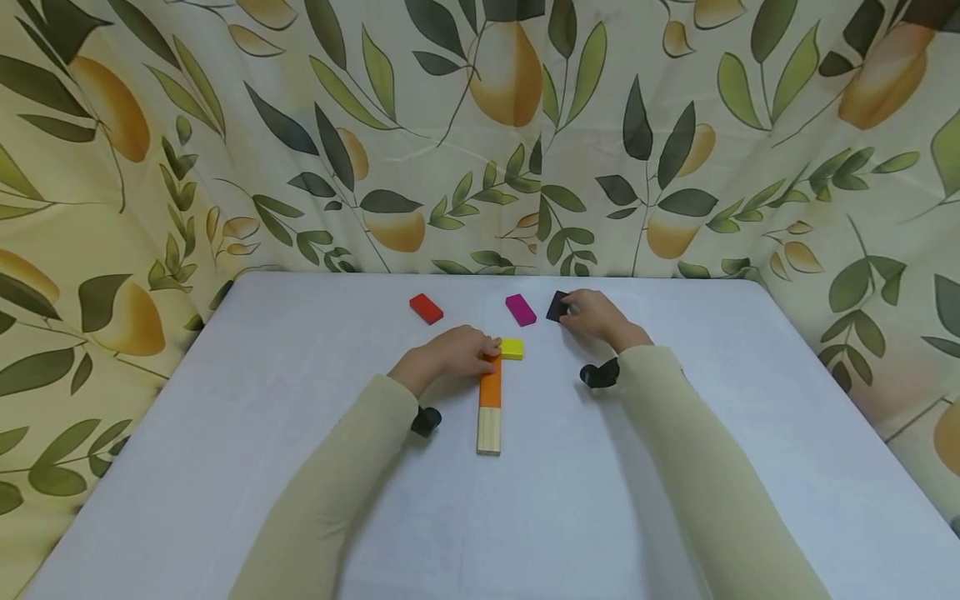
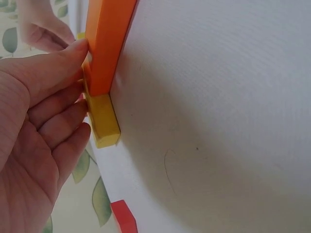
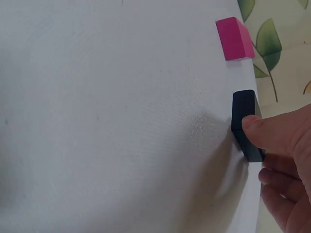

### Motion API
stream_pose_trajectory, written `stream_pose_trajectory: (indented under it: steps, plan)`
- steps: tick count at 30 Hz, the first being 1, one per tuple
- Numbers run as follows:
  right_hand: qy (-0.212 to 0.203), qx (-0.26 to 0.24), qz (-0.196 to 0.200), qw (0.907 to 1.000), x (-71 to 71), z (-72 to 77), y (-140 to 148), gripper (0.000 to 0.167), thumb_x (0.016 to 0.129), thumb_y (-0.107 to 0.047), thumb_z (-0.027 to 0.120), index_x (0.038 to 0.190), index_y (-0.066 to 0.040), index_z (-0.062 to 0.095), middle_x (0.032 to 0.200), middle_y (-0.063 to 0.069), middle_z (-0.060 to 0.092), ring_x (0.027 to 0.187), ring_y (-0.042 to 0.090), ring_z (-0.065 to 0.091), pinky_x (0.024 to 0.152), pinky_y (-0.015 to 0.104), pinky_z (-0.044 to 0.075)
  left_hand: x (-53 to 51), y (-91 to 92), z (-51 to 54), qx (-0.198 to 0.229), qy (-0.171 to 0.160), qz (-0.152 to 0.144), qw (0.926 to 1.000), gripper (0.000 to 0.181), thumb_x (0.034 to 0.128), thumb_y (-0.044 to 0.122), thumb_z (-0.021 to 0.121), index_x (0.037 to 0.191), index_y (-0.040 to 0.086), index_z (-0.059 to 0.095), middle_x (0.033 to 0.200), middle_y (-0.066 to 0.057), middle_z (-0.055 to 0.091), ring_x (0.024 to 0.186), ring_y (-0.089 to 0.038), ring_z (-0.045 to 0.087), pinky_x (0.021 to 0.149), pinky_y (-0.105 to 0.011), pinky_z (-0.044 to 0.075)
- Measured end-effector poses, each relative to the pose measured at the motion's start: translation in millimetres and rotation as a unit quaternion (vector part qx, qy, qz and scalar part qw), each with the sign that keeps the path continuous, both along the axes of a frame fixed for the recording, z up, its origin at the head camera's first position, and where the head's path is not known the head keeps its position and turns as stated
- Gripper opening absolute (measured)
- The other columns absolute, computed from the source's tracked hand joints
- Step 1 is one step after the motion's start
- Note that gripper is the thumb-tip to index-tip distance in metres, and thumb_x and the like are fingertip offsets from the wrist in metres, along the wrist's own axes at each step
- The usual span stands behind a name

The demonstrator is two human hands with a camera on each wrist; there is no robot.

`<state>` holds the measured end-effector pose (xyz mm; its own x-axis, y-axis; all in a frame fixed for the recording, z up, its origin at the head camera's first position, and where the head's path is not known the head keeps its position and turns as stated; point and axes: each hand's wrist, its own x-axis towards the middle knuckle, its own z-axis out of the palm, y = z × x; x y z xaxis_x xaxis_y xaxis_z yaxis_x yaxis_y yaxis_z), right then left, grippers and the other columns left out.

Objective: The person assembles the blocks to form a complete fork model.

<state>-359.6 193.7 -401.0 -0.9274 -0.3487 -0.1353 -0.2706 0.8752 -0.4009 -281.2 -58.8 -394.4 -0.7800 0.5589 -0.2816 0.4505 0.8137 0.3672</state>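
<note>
Looks half done: yellow cuboid (image 1: 512, 349), orange cuboid (image 1: 491, 388) and bare-wood cuboid (image 1: 488, 430) form a T at our left grip (image 1: 453, 352); we can't tell if it's clamped. Our right grip (image 1: 597, 317) pinches a black cuboid (image 3: 243, 106), unplaced. Remaining: magenta cuboid (image 1: 521, 310) beside right grip, red cuboid (image 1: 427, 309) beyond left grip.

Looks bare, grained wood on the pale oblong block (image 1: 488, 429), centre frame; smooth, matt on the orange oblong block (image 1: 491, 390) and black oblong block (image 3: 243, 104) above; finely textured on the white cloth (image 1: 180, 467), lower left.
</note>
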Motion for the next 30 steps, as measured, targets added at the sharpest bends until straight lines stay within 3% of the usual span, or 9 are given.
stream_pose_trajectory:
  steps: [9, 16, 30]
  plan:
    - [0.007, -0.009, -0.007, 0.9999, 8.0, -3.0, 1.3, 0.042, 0.088, -0.013, 0.060, 0.124, 0.008, 0.053, 0.126, 0.026, 0.050, 0.122, 0.040, 0.038, 0.102, 0.050, 0.028, -0.1, 0.9, 0.4, -0.004, 0.002, -0.006, 1.0000, 0.041, 0.0900, 0.027, 0.060, 0.130, 0.017, 0.053, 0.121, -0.002, 0.057, 0.090, -0.012, 0.048, 0.075, -0.019, 0.042]
    - [0.014, -0.014, 0.000, 0.9998, 11.3, -2.4, -2.7, 0.042, 0.087, -0.013, 0.061, 0.123, 0.008, 0.054, 0.125, 0.026, 0.051, 0.120, 0.040, 0.041, 0.101, 0.050, 0.029, -0.4, 0.4, 0.2, 0.004, -0.006, 0.006, 1.0000, 0.042, 0.0896, 0.027, 0.061, 0.129, 0.017, 0.053, 0.118, -0.002, 0.057, 0.089, -0.012, 0.047, 0.074, -0.018, 0.042]
    - [-0.012, -0.017, -0.015, 0.9997, 15.3, -1.9, -12.9, 0.043, 0.088, -0.015, 0.061, 0.126, 0.005, 0.052, 0.128, 0.024, 0.049, 0.122, 0.038, 0.039, 0.101, 0.050, 0.029, -0.8, 0.3, -0.9, 0.011, -0.010, 0.012, 0.9998, 0.042, 0.0896, 0.026, 0.060, 0.130, 0.017, 0.053, 0.127, -0.001, 0.054, 0.094, -0.012, 0.048, 0.079, -0.019, 0.043]
